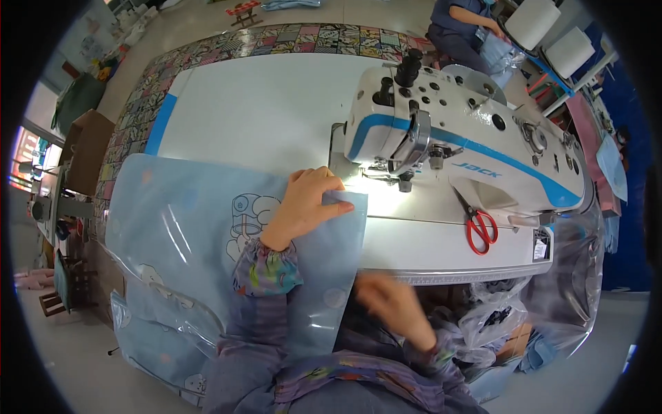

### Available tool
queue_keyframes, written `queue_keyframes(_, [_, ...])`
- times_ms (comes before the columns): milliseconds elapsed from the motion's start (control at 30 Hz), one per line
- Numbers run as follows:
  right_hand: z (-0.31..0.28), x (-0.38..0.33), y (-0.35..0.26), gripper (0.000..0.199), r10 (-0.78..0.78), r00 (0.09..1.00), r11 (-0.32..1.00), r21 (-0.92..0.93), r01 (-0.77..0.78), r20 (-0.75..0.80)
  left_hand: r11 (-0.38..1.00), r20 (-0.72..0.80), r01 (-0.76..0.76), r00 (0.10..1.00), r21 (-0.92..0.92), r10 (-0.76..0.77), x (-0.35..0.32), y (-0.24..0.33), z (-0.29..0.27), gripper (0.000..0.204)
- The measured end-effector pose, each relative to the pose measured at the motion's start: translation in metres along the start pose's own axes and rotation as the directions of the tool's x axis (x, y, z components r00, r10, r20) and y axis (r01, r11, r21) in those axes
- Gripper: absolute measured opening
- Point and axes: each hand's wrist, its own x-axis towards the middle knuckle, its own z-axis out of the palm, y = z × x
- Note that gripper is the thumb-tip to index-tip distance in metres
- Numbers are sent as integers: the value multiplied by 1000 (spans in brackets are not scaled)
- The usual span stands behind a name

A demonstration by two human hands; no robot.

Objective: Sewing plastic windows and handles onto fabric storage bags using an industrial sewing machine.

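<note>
A light blue, glossy sheet [186,228] with cartoon prints drapes over the left part of the sewing table and down toward my lap. My left hand [310,200] is at its upper right corner, fingers curled over the edge and thumb lying on top, gripping it. Just beyond that corner is the lit needle area of a white and blue sewing machine [455,145]. Below the table's front edge, by the sheet's right side, my right hand [393,303] is smeared by motion; whether it holds anything is hidden.
Red-handled scissors [481,231] lie on the table [414,245] right of the needle. Clear plastic bags [493,321] hang below the front edge at right. Thread cones [569,52] stand at the back right, near a seated person [458,34]. A cardboard box [89,152] is at left.
</note>
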Motion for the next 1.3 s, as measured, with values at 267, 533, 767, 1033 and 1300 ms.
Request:
queue_keyframes(267, [-22,108,-1,17,-6,931,995,89,41,-365,996,41,-79,996,-38,80,4,3,13,29])
queue_keyframes(533, [-18,119,-6,17,45,902,988,153,24,-429,991,-7,77,997,-111,-78,17,1,22,24])
queue_keyframes(767, [1,121,-5,40,-344,808,859,-508,64,-478,983,-134,147,982,108,-133,34,-7,35,19])
queue_keyframes(1033, [-4,126,-3,39,-427,830,756,-645,110,-359,983,-189,147,974,111,-125,33,-7,37,19])
queue_keyframes(1300, [-21,139,1,43,-303,917,756,-651,67,-258,962,-237,242,949,123,-208,41,-2,45,16])
